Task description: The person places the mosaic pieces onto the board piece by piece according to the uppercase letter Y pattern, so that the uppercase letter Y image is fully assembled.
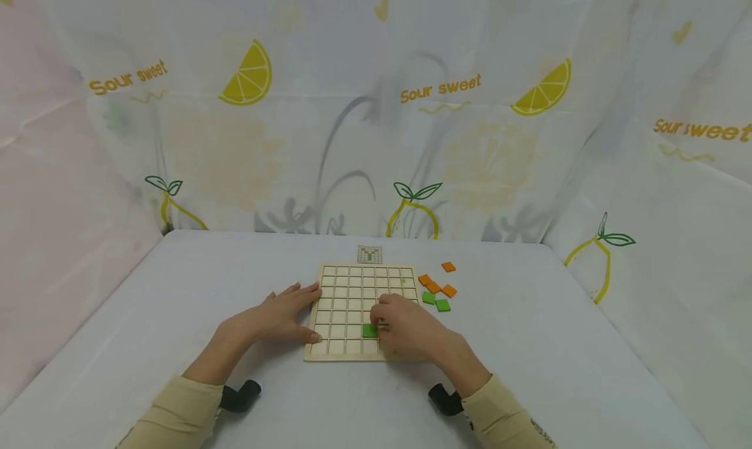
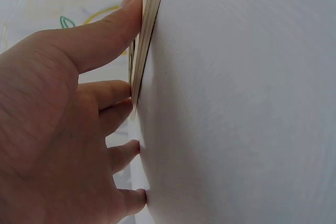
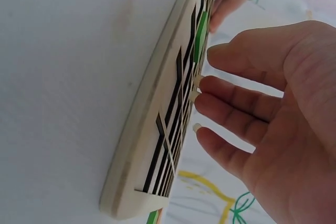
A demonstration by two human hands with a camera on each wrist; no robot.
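Observation:
A wooden grid board (image 1: 337,357) lies on the table, with a green square tile (image 1: 369,330) in a cell near its lower middle. My left hand (image 1: 288,313) rests along the board's left side, thumb on the near part of the rim and fingers spread farther up. My right hand (image 1: 411,325) is over the lower right of the board, just beside the green tile. In the right wrist view its fingertips (image 3: 202,85) meet the grid, and the thumb is close to the green tile (image 3: 200,36). Whether a finger touches that tile is unclear. The hand covers several cells.
Right of the board lie loose orange tiles (image 1: 433,287) and two green tiles (image 1: 442,305). A small card with a coloured grid pattern (image 1: 369,254) lies beyond the far edge. The white table (image 1: 235,286) is enclosed by printed curtains (image 1: 329,142).

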